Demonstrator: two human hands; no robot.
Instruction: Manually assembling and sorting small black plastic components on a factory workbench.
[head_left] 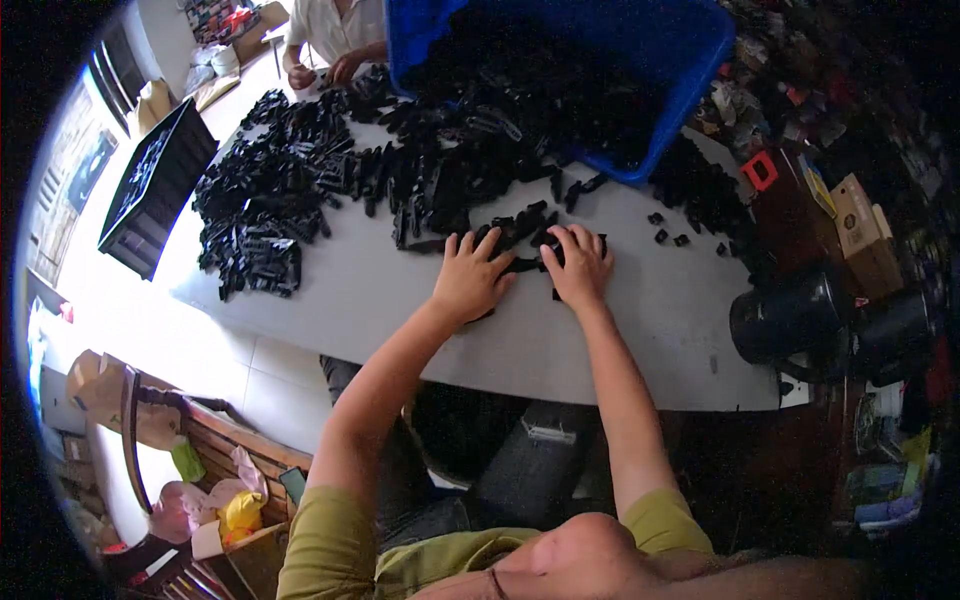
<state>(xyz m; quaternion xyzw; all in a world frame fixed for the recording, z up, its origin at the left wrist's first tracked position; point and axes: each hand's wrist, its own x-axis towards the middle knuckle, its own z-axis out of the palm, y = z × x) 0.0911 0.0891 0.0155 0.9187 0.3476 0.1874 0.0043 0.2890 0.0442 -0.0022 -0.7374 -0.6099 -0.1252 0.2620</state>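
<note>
My left hand (470,281) lies palm down at the near edge of a pile of black plastic parts (440,190), its fingers spread and touching some of them. Just to its right, my right hand (581,266) rests over a few small black plastic pieces (548,243), fingers apart and slightly bent. Some dark pieces show between the two hands and beside the right fingertips. What lies beneath both palms is hidden.
A large blue bin (655,150) tips toward the pile on the grey table (660,340). A black crate (160,190) stands left, black buckets (790,318) right. Across the table is another person's hand (345,68). A cardboard box (862,235) sits at far right.
</note>
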